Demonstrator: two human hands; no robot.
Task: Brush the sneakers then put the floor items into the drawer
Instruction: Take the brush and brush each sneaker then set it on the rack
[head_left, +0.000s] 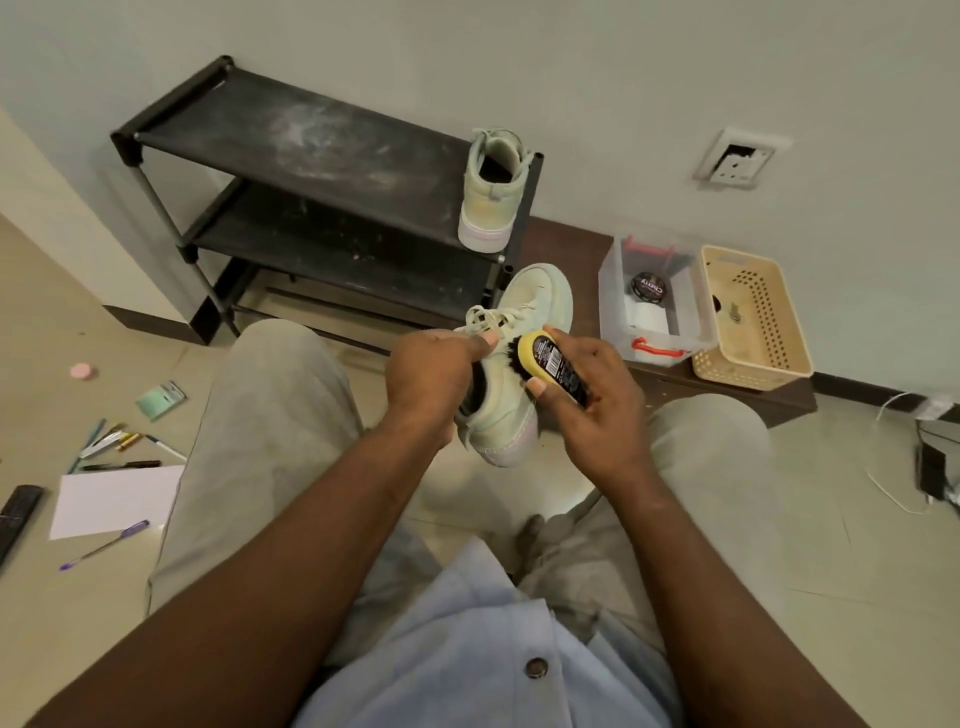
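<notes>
There are 2 sneakers: the rack sneaker (491, 192) and the held sneaker (540, 296). There is 1 brush (558, 364). There are 2 hands, the left hand (436, 374) and the right hand (597, 410). There is 1 rack (311, 150) with 3 shelves. There is 1 box (696, 312) with 1 tin (649, 286) inside, 1 basket (779, 322) and 1 socket (737, 158). On the floor there are 1 paper (117, 499), 1 purple pen (104, 545), 1 remote (15, 514), 1 pink disc (83, 371), 1 green packet (161, 400), and a cluster of about 5 pens (122, 447), whose exact count is unclear where they overlap.
</notes>
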